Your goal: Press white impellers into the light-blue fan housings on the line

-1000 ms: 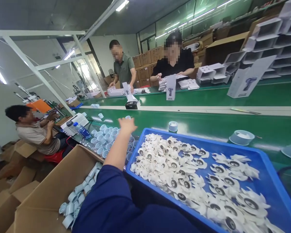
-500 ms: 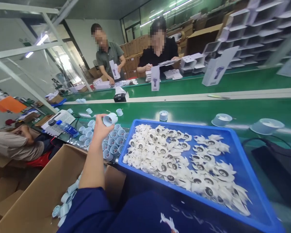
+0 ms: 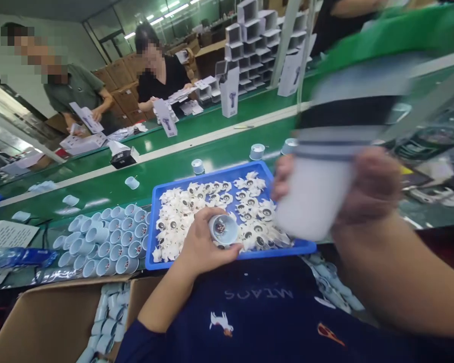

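My left hand (image 3: 200, 244) is closed round a light-blue plastic cup-shaped housing (image 3: 230, 230), held above the near side of a blue tray (image 3: 150, 227). The housing's mouth faces me, and a small part with reddish bits shows inside. White fan impellers (image 3: 177, 201) with dark hubs fill much of the tray. On the right, close to the camera, my right hand (image 3: 374, 186) grips a large white object (image 3: 318, 186) with a black band and a green end. It is smeared by motion, so its exact kind is unclear.
Rows of light-blue housings (image 3: 115, 237) stand left of the tray. A cardboard box (image 3: 41, 315) below holds more. Several housings sit along the green belt (image 3: 166, 164). Across it, two people handle white printed boxes (image 3: 166, 117). A blue bottle (image 3: 20, 256) lies at far left.
My left hand has brought the housing from the rows at left to above the tray. My right hand has come into view holding the white object. The view has swung right.
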A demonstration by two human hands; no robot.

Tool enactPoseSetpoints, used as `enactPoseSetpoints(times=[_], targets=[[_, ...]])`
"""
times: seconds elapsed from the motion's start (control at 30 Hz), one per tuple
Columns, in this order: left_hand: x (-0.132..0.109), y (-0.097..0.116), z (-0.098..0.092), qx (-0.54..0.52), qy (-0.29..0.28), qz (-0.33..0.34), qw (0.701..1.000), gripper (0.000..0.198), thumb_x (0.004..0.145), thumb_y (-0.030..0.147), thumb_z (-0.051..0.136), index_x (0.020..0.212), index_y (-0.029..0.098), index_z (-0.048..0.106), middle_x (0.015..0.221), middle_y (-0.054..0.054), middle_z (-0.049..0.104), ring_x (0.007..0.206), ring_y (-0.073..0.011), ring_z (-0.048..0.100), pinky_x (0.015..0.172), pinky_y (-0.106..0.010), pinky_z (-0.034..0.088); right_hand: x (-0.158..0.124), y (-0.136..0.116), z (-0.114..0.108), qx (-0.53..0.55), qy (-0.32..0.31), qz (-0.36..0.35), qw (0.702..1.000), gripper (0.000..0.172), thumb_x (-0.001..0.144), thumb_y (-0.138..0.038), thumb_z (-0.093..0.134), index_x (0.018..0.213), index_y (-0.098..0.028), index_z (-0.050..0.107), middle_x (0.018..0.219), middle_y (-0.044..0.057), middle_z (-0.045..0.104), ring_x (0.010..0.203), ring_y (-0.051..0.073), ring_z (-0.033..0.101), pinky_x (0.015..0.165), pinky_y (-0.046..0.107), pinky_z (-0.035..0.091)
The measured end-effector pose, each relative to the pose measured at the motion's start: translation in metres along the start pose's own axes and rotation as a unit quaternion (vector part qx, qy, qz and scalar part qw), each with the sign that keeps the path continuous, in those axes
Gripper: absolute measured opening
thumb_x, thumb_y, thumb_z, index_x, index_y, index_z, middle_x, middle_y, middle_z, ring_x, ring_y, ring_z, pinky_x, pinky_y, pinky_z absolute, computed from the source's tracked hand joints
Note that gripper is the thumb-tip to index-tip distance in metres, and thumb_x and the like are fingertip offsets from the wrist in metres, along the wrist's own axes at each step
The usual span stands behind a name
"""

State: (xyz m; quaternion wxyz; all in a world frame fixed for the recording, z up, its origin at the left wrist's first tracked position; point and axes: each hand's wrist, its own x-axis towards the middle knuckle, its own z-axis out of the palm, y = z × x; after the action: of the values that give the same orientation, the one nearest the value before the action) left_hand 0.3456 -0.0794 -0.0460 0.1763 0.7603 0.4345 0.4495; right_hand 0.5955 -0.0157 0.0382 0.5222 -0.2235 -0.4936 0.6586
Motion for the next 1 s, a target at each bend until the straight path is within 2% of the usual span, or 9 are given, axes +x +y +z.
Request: enactPoseSetpoints(times=[0.03, 0.1, 0.17, 0.23, 0.33, 0.5, 0.8, 0.9, 1.0], targets=[[0.005, 0.005, 0.004, 0.020, -0.021, 0.007, 1.000, 0.066, 0.070, 0.037, 0.083, 0.123, 0.026, 0.045, 0.110, -0.007, 0.066, 0.100, -0.0240, 0.068, 0.089, -0.039, 0.055, 0.007, 0.003, 0.017, 0.048, -0.039, 0.021, 0.998, 0.048, 0.067, -0.059, 0.083, 0.090, -0.021, 0.065, 0.084, 0.000, 0.064, 0.067, 0.017, 0.065, 0.058, 0.030, 0.054], [0.012, 0.013, 0.007, 0.030, -0.059, 0.012, 0.998, 0.060, 0.068, 0.046, 0.086, 0.115, 0.024, 0.056, 0.100, -0.005, 0.071, 0.089, -0.0230, 0.070, 0.082, -0.036, 0.056, 0.018, 0.009, 0.046, 0.103, -0.081, -0.004, 0.991, 0.044, 0.072, -0.052, 0.083, 0.091, -0.018, 0.062, 0.086, 0.002, 0.065, 0.068, 0.017, 0.066, 0.056, 0.028, 0.057], [0.014, 0.019, 0.006, 0.007, -0.072, 0.009, 0.997, 0.045, 0.070, 0.047, 0.084, 0.102, 0.023, 0.064, 0.088, -0.002, 0.071, 0.076, -0.0200, 0.069, 0.073, -0.032, 0.055, 0.024, 0.015, 0.064, 0.109, -0.083, -0.042, 0.990, 0.046, 0.077, -0.052, 0.082, 0.094, -0.016, 0.059, 0.088, 0.003, 0.065, 0.071, 0.017, 0.066, 0.058, 0.027, 0.059], [0.013, 0.024, 0.003, -0.024, -0.058, 0.001, 0.998, 0.036, 0.070, 0.046, 0.083, 0.092, 0.021, 0.067, 0.079, 0.000, 0.069, 0.067, -0.0172, 0.065, 0.065, -0.029, 0.053, 0.025, 0.020, 0.072, 0.104, -0.075, -0.059, 0.990, 0.051, 0.076, -0.053, 0.083, 0.099, -0.017, 0.055, 0.088, 0.003, 0.065, 0.070, 0.017, 0.066, 0.058, 0.026, 0.059], [0.009, 0.031, 0.001, -0.031, -0.032, -0.028, 0.999, 0.036, 0.069, 0.047, 0.082, 0.086, 0.020, 0.067, 0.076, -0.001, 0.068, 0.065, -0.0165, 0.063, 0.061, -0.028, 0.051, 0.022, 0.024, 0.074, 0.088, -0.075, -0.060, 0.991, 0.058, 0.071, -0.051, 0.088, 0.102, -0.021, 0.049, 0.086, 0.001, 0.064, 0.069, 0.017, 0.066, 0.056, 0.026, 0.058], [0.012, 0.040, 0.003, -0.023, -0.017, -0.045, 0.999, 0.036, 0.071, 0.049, 0.079, 0.077, 0.019, 0.061, 0.069, 0.000, 0.063, 0.059, -0.0151, 0.059, 0.055, -0.027, 0.047, 0.018, 0.023, 0.074, 0.023, -0.073, -0.070, 0.995, 0.053, 0.070, -0.058, 0.087, 0.094, -0.023, 0.055, 0.086, 0.003, 0.064, 0.072, 0.020, 0.066, 0.057, 0.030, 0.057], [0.014, 0.039, 0.010, -0.014, -0.009, -0.066, 0.998, 0.036, 0.068, 0.046, 0.081, 0.078, 0.018, 0.060, 0.070, -0.001, 0.063, 0.061, -0.0163, 0.060, 0.055, -0.028, 0.047, 0.020, 0.024, 0.071, 0.006, -0.061, -0.066, 0.996, 0.055, 0.072, -0.059, 0.087, 0.100, -0.025, 0.054, 0.086, 0.001, 0.065, 0.077, 0.021, 0.066, 0.064, 0.032, 0.058], [0.019, 0.045, 0.007, -0.055, -0.068, -0.110, 0.990, 0.040, 0.069, 0.048, 0.082, 0.089, 0.019, 0.064, 0.077, -0.003, 0.069, 0.065, -0.0185, 0.065, 0.059, -0.029, 0.053, 0.025, 0.023, 0.071, 0.054, -0.026, -0.044, 0.997, 0.060, 0.064, -0.060, 0.090, 0.099, -0.025, 0.055, 0.087, 0.002, 0.064, 0.072, 0.021, 0.065, 0.058, 0.032, 0.058], [0.022, 0.041, 0.002, -0.031, -0.193, -0.146, 0.970, 0.067, 0.065, 0.054, 0.085, 0.122, 0.025, 0.063, 0.101, -0.005, 0.075, 0.084, -0.0254, 0.072, 0.069, -0.034, 0.059, 0.025, 0.015, 0.048, 0.058, 0.056, -0.037, 0.996, 0.065, 0.053, -0.066, 0.091, 0.090, -0.024, 0.057, 0.088, 0.001, 0.061, 0.068, 0.018, 0.063, 0.056, 0.030, 0.057]])
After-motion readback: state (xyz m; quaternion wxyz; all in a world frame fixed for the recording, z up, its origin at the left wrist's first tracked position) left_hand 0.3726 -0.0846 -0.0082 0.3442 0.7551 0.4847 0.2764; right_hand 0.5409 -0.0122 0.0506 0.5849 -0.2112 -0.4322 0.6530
